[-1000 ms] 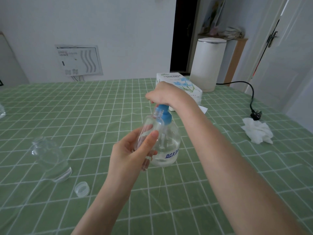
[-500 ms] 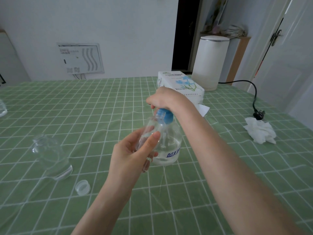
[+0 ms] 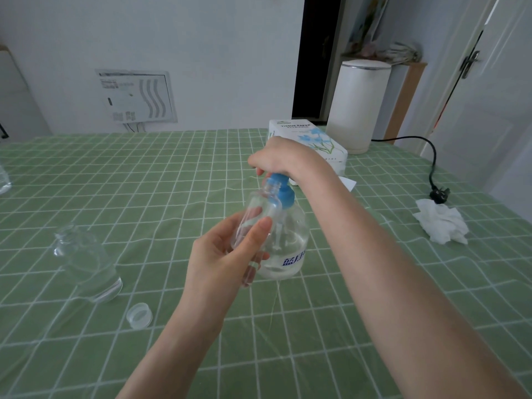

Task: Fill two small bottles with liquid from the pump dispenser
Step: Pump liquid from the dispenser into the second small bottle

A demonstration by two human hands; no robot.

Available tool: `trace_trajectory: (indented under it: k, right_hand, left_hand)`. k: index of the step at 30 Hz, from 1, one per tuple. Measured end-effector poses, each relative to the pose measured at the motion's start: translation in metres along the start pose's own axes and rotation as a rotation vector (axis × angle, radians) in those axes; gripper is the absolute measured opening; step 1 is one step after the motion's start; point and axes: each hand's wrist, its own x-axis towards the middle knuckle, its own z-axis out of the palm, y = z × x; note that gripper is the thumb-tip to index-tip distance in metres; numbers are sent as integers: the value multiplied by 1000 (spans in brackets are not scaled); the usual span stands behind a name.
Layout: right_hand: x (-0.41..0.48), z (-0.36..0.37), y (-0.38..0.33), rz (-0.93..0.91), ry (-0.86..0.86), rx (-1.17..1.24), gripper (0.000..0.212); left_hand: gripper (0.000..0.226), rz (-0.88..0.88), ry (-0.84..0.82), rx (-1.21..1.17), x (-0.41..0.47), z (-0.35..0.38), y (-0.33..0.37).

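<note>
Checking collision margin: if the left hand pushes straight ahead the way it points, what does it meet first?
The pump dispenser: the left hand grips the small bottle right in front of it, mouth up by the blue pump under the right hand. Whether they already touch is unclear.

Pump top [image 3: 277, 181] (blue) mostly beneath the right hand [image 3: 283, 156].
</note>
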Motion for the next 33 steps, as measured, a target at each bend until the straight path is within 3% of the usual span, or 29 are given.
trace_trajectory:
  k: [6,19,25,33]
  right_hand:
    - [-2,9,5,-5,-17,0,31]
    - [0,-1,2,-18,57,33,16]
    - [1,7,6,-18,13,-13,31]
    - [2,8,7,-33,44,37,32]
  left_hand:
    - [48,-9,-7,33,-2,-2,-3]
    - [46,16,12,-10,-2,2,-1]
    - [41,12,-4,15,-4,1,-2]
    - [40,11,-1,12,-3,1,-3]
